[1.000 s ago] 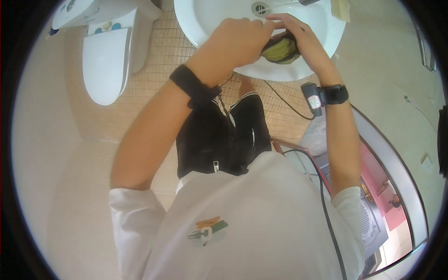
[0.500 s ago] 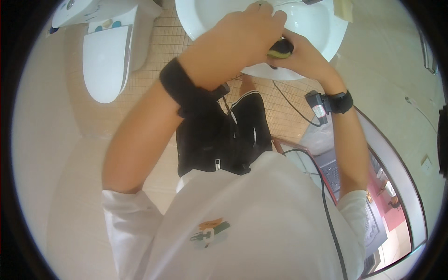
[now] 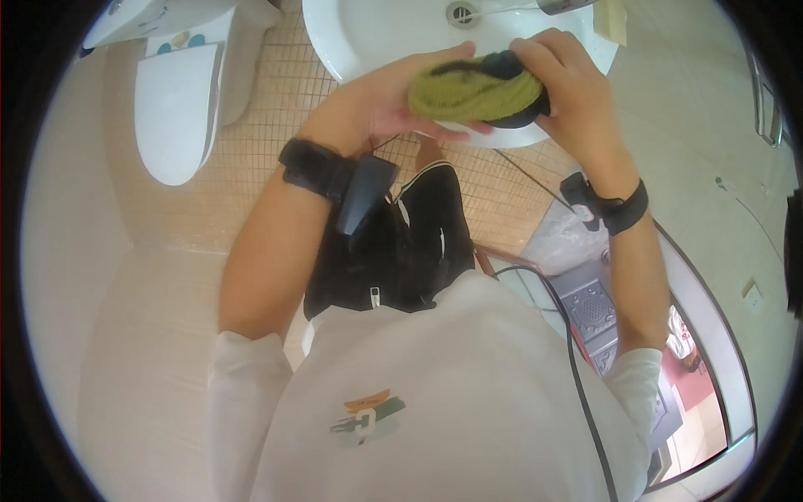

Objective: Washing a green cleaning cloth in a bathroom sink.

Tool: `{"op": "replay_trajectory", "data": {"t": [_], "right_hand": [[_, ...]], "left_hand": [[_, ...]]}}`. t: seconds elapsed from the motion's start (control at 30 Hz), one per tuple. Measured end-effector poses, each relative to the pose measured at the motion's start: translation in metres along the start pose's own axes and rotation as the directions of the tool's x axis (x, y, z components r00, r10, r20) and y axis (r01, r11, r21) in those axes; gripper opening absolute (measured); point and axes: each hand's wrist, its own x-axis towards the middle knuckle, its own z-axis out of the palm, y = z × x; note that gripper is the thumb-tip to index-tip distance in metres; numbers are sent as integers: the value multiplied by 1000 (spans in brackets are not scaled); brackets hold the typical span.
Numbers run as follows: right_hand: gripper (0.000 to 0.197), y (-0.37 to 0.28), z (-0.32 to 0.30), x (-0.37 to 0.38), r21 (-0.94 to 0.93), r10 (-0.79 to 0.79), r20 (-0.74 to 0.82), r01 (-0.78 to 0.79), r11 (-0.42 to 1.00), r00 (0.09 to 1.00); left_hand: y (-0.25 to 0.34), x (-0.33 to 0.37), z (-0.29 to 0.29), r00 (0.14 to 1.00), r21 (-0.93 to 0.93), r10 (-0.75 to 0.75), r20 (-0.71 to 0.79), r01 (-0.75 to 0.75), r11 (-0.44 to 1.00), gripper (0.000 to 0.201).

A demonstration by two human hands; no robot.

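An oblong yellow-green and black item (image 3: pixel 477 90), ribbed like knitted cloth, is held over the near rim of the white washbasin (image 3: pixel 351 42). At its left end, my left hand (image 3: pixel 385 100) cradles it, thumb above and fingers stretched along underneath. My right hand (image 3: pixel 573 88) grips the black right end, with fingers over the top and the thumb below. What kind of thing it is, I cannot make out. Behind it, a metal faucet (image 3: pixel 562 5) reaches in from the top, and a thin stream runs toward the drain (image 3: pixel 460 14).
A white toilet (image 3: pixel 177 113) with its lid down stands to the left on tiled floor (image 3: pixel 284 92). To the right is a framed mirror or doorway edge (image 3: pixel 732 360). A black cable (image 3: pixel 577 351) hangs down over my shirt. A yellowish block (image 3: pixel 613 21) sits at the basin's right edge.
The item has turned so its broad yellow-green face shows. My left hand has moved back from over the basin and opened out around it. The drain has come into view.
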Motion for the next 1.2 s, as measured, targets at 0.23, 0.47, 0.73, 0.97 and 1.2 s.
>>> {"op": "replay_trajectory", "data": {"t": [0.23, 0.47, 0.73, 0.97, 1.2], "right_hand": [[57, 7, -12, 17, -167, -152, 169, 180, 969, 974], [42, 7, -15, 17, -226, -182, 307, 257, 940, 934], [31, 3, 20, 10, -176, 124, 417, -54, 983, 901], [39, -5, 55, 8, 306, 443, 235, -498, 811, 865], [31, -8, 62, -10, 700, 568, 453, -669, 250, 687]], "left_hand": [[12, -4, 32, 979, 16, 82, 186, -86, 996, 79], [24, -6, 54, 1000, 734, -19, -12, 22, 679, 54], [10, 18, 32, 920, 994, 386, -72, 96, -44, 37], [33, 33, 2, 751, 796, 525, 399, 0, -605, 36], [60, 35, 32, 785, 666, 355, 508, -96, -739, 12]]}}
